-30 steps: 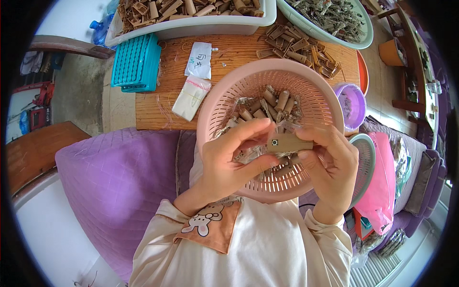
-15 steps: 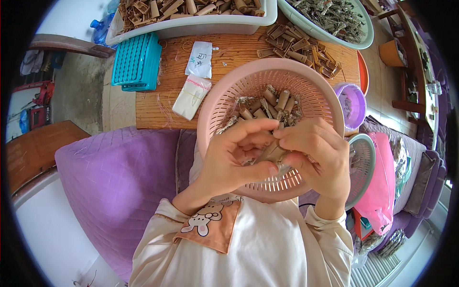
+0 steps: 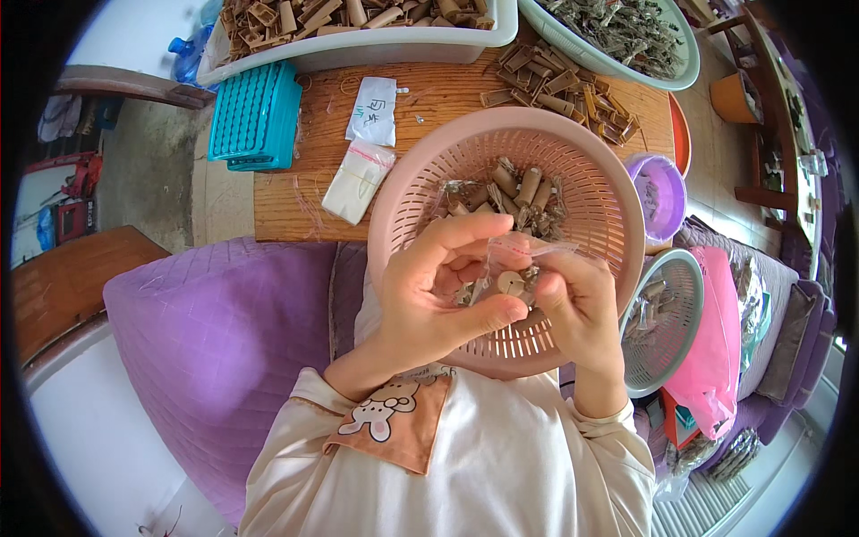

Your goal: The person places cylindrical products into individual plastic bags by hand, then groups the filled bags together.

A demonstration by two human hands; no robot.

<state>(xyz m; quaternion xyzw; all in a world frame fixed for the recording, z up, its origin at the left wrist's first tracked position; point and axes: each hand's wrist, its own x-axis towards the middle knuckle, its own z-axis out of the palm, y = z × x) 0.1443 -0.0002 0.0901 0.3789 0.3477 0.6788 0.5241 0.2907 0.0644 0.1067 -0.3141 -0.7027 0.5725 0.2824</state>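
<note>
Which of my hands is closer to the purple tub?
Right. Your right hand is left of the purple tub and nearer your body; your left hand is farther left, over the left side of the pink basket.

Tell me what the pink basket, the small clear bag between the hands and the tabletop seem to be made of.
Pink basket: probably moulded plastic, satin finish; its colour is even and its slots regular.
Small clear bag: apparently thin, glossy plastic film; it is see-through and creased, with bright glints.
Tabletop: wood-look, slightly glossy, with streaky orange-brown grain; solid or veneer, I cannot tell.
</note>
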